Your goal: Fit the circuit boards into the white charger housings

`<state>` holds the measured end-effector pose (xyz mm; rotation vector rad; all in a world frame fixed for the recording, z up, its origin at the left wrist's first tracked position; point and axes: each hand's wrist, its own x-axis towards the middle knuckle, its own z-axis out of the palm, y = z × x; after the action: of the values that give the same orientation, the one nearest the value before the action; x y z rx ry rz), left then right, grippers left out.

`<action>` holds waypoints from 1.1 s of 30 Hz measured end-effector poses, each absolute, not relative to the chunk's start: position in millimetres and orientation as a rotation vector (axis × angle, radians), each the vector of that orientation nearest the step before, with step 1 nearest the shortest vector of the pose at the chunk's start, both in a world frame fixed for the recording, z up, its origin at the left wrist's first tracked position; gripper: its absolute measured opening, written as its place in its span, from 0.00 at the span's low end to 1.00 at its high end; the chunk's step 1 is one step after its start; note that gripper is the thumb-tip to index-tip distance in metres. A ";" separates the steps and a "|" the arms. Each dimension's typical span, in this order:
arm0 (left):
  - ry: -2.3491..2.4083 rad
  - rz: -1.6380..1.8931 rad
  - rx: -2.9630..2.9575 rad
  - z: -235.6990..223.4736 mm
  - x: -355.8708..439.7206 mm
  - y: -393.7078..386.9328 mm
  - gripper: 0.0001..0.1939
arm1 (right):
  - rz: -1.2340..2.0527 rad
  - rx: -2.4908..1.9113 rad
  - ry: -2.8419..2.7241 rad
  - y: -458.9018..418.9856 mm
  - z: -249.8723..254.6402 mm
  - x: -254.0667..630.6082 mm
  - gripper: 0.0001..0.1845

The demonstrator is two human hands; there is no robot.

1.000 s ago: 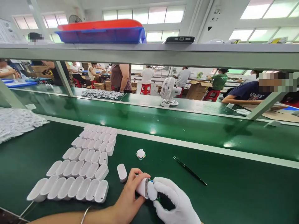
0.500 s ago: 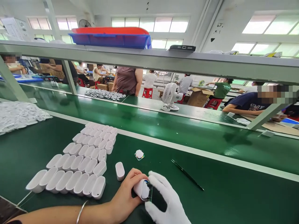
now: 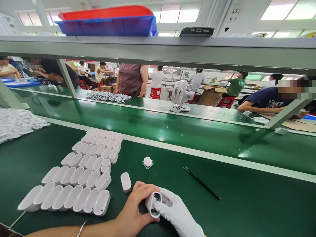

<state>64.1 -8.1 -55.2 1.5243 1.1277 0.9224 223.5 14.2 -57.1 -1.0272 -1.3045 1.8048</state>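
Note:
My bare left hand (image 3: 134,209), with a bangle at the wrist, is closed round a white oval plastic housing (image 3: 149,204), its open end turned to the right. Inside that opening a circuit board (image 3: 157,197) shows in part. My right hand (image 3: 174,209), in a white glove, presses its thumb into the opening against the board, its fingers bent round the housing's far side. Left of my hands a single white oval housing (image 3: 126,182) stands on the bench. Beyond them lies another small circuit board with a white top (image 3: 147,162).
Rows of white oval housings (image 3: 79,197) stand at left, with a pile of white parts (image 3: 19,123) behind. Black tweezers (image 3: 201,182) lie at right. A shelf (image 3: 158,54) crosses above, holding blue and red trays (image 3: 106,25) and a phone (image 3: 197,31). People work beyond.
The circuit board, sticking out of the housing before, now sits deeper in it. My right thumb has moved from beside the housing into its opening. The camera view has tilted slightly.

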 end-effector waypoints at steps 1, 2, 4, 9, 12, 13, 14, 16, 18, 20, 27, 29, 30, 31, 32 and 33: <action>1.111 0.921 1.489 -57.7 63.2 -7.5 0.27 | 1.784 -1.030 -1.333 14.1 -57.9 228.1 0.25; 1.100 0.917 1.449 -60.2 62.3 -7.0 0.29 | 1.733 -1.061 -1.353 13.6 -59.4 232.6 0.26; 1.094 0.889 1.379 -64.2 60.3 -6.0 0.32 | 1.521 -1.166 -1.425 12.5 -64.0 240.4 0.24; 1.141 0.805 1.396 -61.6 57.7 -4.7 0.27 | 0.282 -1.344 -1.879 26.3 -64.1 261.2 0.17; 1.201 0.786 1.426 -58.2 58.5 -6.1 0.25 | -0.464 -1.569 -1.975 49.9 -56.5 290.4 0.13; 1.219 0.777 1.428 -57.8 59.0 -6.9 0.26 | -0.582 -1.652 -1.990 57.5 -55.0 301.4 0.11; 1.233 0.769 1.427 -57.9 59.4 -7.7 0.27 | -0.619 -1.723 -2.003 63.7 -54.4 311.0 0.10; 1.247 0.762 1.420 -59.0 60.0 -8.6 0.30 | -0.538 -1.783 -2.027 69.6 -54.9 321.7 0.13; 1.250 0.765 1.420 -61.3 59.9 -8.2 0.31 | -0.350 -1.688 -2.074 65.6 -55.4 316.7 0.14; 1.241 0.768 1.441 -64.8 59.2 -6.6 0.32 | -0.196 -1.447 -2.162 54.1 -53.6 299.3 0.14; 1.230 0.797 1.476 -73.3 58.2 -3.9 0.34 | -0.222 -1.068 -2.337 26.1 -34.3 263.0 0.21; 1.248 0.782 1.466 -70.9 58.2 -3.5 0.33 | -0.231 -1.084 -2.325 29.0 -32.0 268.1 0.22; 1.254 0.765 1.472 -69.1 58.1 -3.0 0.32 | -0.235 -1.088 -2.314 30.6 -31.6 270.7 0.22; 1.258 0.749 1.482 -67.2 57.9 -2.3 0.30 | -0.240 -1.088 -2.310 31.8 -31.6 272.7 0.23; 1.257 0.734 1.497 -65.6 57.7 -1.7 0.28 | -0.248 -1.092 -2.312 32.3 -31.6 273.6 0.23; 1.253 0.722 1.514 -64.3 57.6 -1.1 0.26 | -0.261 -1.089 -2.316 32.2 -31.6 273.6 0.24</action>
<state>57.6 -1.1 -64.3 1.5142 1.2535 0.7223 273.6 32.2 -31.6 -1.0890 -2.3159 -0.2615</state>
